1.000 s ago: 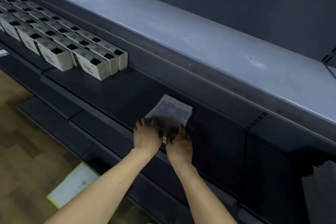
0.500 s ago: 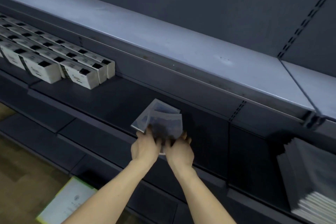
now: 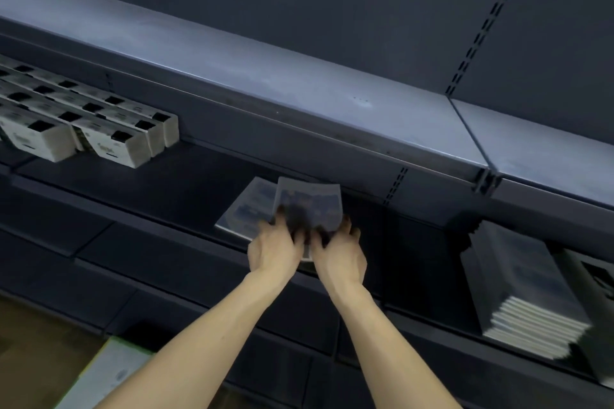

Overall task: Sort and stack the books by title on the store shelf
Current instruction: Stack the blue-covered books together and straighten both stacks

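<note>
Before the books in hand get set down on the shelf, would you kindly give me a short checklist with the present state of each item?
1. Both hands on the books: ok. Left hand and right hand hold the raised books at their near edge.
2. Base book in place: ok. A flat book lies on the dark shelf, partly under the raised ones.
3. Titles match: cannot tell, the covers are blurred.
4. Edges lined up: not ok, the raised books sit askew to the flat one.
5. Room at the sides: ok. The white boxes and the stack at right stand well apart.
</note>
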A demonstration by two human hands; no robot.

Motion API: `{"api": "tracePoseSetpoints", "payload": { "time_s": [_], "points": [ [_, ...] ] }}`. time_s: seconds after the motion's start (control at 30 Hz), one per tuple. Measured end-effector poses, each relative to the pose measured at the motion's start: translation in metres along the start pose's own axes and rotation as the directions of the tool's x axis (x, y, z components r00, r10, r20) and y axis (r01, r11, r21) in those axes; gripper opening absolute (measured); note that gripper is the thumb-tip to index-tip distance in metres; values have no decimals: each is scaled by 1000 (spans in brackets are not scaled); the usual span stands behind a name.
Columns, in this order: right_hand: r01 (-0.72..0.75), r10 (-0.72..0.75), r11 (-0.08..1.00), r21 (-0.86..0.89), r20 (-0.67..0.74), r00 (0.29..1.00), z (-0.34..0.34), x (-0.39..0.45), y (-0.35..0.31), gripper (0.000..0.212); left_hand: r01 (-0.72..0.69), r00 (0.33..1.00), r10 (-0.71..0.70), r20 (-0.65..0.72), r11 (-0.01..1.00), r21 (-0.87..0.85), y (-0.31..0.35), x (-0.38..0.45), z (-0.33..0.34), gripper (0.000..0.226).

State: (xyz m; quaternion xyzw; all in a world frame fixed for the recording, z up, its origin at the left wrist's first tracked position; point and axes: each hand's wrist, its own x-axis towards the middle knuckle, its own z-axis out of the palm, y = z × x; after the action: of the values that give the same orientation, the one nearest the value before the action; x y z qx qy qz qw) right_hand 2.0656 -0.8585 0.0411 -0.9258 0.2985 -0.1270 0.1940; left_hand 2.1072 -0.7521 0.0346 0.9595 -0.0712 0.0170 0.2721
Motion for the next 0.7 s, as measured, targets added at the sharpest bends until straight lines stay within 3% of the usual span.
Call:
{"api": "tracePoseSetpoints", "payload": {
  "time_s": [0.33, 0.5, 0.7],
  "points": [
    [-53, 57, 998, 42, -109, 992, -49, 4, 59, 72, -132, 991, 132, -3, 990, 50, 70, -19, 17, 54],
    [-85, 89, 996, 41, -130, 987, -74, 8, 99, 73, -188, 980, 186, 69, 982, 20, 111, -25, 43, 59],
    [-88, 97, 994, 68, -143, 985, -112, 18, 159, 72, -200, 977, 193, 86, 976, 85, 172, -57, 55, 51]
  ]
}}
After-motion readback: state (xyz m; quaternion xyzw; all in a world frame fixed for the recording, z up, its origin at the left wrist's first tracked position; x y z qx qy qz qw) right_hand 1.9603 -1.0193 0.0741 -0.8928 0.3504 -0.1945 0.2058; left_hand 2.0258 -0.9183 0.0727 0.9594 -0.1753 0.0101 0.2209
